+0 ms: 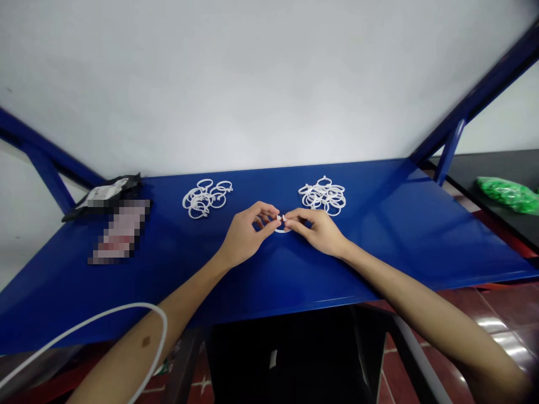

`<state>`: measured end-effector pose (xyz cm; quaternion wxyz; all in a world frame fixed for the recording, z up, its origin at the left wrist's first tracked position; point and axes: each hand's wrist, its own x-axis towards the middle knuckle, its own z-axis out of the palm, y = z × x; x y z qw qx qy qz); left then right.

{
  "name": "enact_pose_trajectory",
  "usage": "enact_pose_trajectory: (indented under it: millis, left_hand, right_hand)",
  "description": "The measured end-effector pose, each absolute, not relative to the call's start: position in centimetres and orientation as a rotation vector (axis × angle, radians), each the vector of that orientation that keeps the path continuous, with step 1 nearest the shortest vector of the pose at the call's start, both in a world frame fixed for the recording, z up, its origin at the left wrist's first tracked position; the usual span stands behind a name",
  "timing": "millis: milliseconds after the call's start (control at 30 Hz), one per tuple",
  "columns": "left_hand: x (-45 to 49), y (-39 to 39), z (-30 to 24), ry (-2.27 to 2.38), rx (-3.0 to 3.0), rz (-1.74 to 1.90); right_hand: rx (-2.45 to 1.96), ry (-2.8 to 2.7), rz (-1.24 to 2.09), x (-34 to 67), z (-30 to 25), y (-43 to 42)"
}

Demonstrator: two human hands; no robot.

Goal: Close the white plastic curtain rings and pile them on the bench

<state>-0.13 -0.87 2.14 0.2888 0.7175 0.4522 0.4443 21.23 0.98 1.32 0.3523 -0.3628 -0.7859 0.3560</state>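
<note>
A single white plastic ring [283, 230] is held between my two hands over the middle of the blue table. My left hand [249, 231] pinches one end of it between thumb and fingers. The opposite end is pinched by my right hand [318, 230]. A small gap shows between the two ends at the top of the ring, and fingertips cover part of it. Beyond my left hand lies a loose pile of white rings [204, 198]. Another pile of white rings [323, 195] lies just behind my right hand.
On the blue table [379, 213], a black plastic package [107, 193] and a pixelated item [122, 230] lie at the left. A white cable [126, 306] loops across my left forearm. Blue frame bars flank the table. A green bag [507, 194] sits on a dark surface at right.
</note>
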Motion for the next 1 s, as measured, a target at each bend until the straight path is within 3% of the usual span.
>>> enact_pose_trajectory:
  millis: [400, 767, 1000]
  left_hand:
    - [0.4, -0.9, 0.6, 1.233, 1.771, 1.276]
    - [1.5, -2.5, 0.6, 1.166, 2.086, 1.498]
    - [-1.7, 1.4, 0.7, 1.328, 2.471, 1.262]
  right_hand:
    - [-0.869, -2.121, 0.73, 21.0, 1.0, 0.6]
    - [-0.745, -2.358, 0.306, 20.9, 1.4, -0.7]
    - [-0.979, -2.235, 0.11, 23.3, 2.3, 2.4]
